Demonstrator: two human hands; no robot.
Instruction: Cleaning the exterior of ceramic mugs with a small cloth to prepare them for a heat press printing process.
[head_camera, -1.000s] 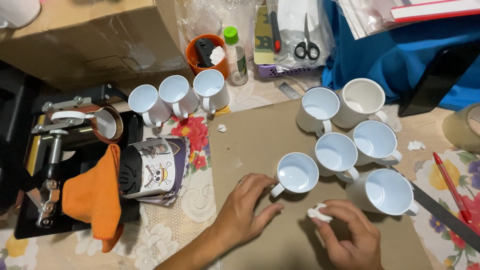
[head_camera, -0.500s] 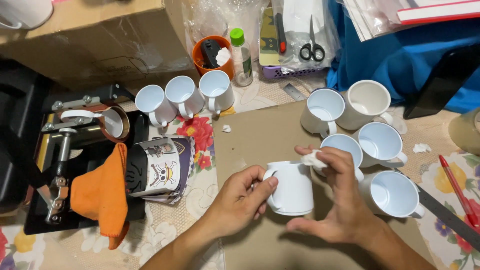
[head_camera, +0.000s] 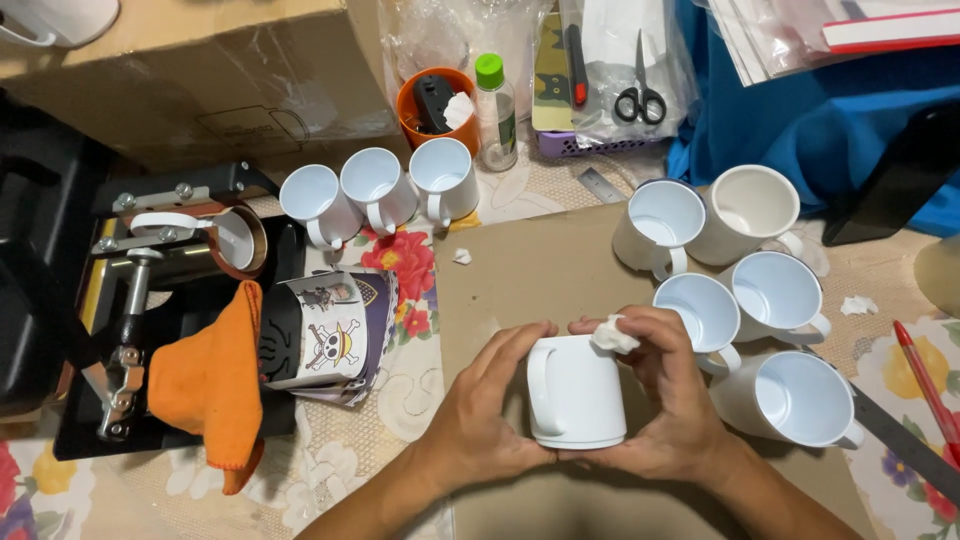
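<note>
White mug (head_camera: 575, 395) sits between your two hands, tipped on its side over the brown cardboard sheet (head_camera: 530, 270) on the table, handle to the left and its base toward you. Your left hand (head_camera: 490, 410) is wrapped around the handle side, fingers curled over the top of the mug. Your right hand (head_camera: 665, 395) cups the other side and also pinches a small white wad of tissue (head_camera: 614, 335) against the mug's upper edge, so both hands are closed on something.

Just to the right of your right hand stand five more white mugs (head_camera: 740, 270), mouths up, clustered on the cardboard's right part; the nearest ones are almost touching your fingers. Three further white mugs (head_camera: 378, 190) stand in a row beyond the cardboard's left corner, on the floral tablecloth (head_camera: 410, 270). Left of the cardboard lies a printed mug (head_camera: 315, 335) on its side, and beside that an orange cloth (head_camera: 210, 385) draped over the black mug press (head_camera: 150, 260).

At the far edge you have an orange cup (head_camera: 420, 105), a small clear bottle with a green cap (head_camera: 494, 100) and black-handled scissors (head_camera: 640, 90). A red pen (head_camera: 930, 385) and a metal ruler (head_camera: 900, 450) lie at the right edge. Small scraps of tissue (head_camera: 858, 305) dot the table.
</note>
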